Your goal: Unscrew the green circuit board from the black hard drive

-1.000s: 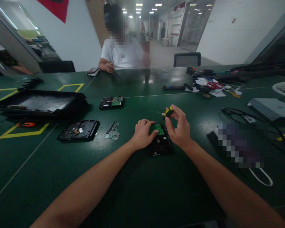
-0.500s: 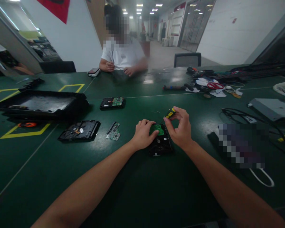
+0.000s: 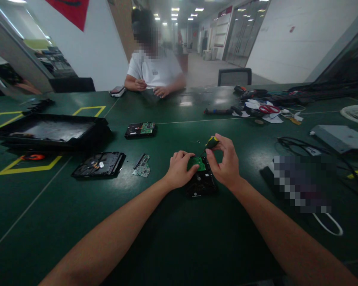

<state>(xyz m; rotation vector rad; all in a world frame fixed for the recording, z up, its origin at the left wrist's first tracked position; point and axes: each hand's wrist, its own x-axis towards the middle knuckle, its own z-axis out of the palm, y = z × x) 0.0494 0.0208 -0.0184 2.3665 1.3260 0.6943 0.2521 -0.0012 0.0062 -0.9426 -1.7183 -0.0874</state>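
A black hard drive point(image 3: 201, 185) with a green circuit board point(image 3: 200, 163) lies flat on the dark green table. My left hand point(image 3: 181, 169) grips the drive's left side, its thumb over the board. In my right hand point(image 3: 225, 161) is a yellow-and-black screwdriver point(image 3: 211, 143), pinched at the handle and tilted, its shaft pointing down toward the drive's upper edge. Whether the tip touches a screw is too small to tell. A few tiny pieces point(image 3: 198, 141) lie just beyond the drive. Left of my left hand rests a loose circuit board point(image 3: 142, 166).
Two more drives point(image 3: 100, 164) point(image 3: 140, 130) and a black tray point(image 3: 53, 129) are on the left. A pouch point(image 3: 304, 182), cables and a grey metal box point(image 3: 343, 137) sit on the right. Across the table point(image 3: 167, 222), a person point(image 3: 158, 71) holds something thin.
The screwdriver has tilted slightly and its handle has shifted a little left in my right hand. My left hand stays on the drive. Across the table, the person's hands have moved slightly.
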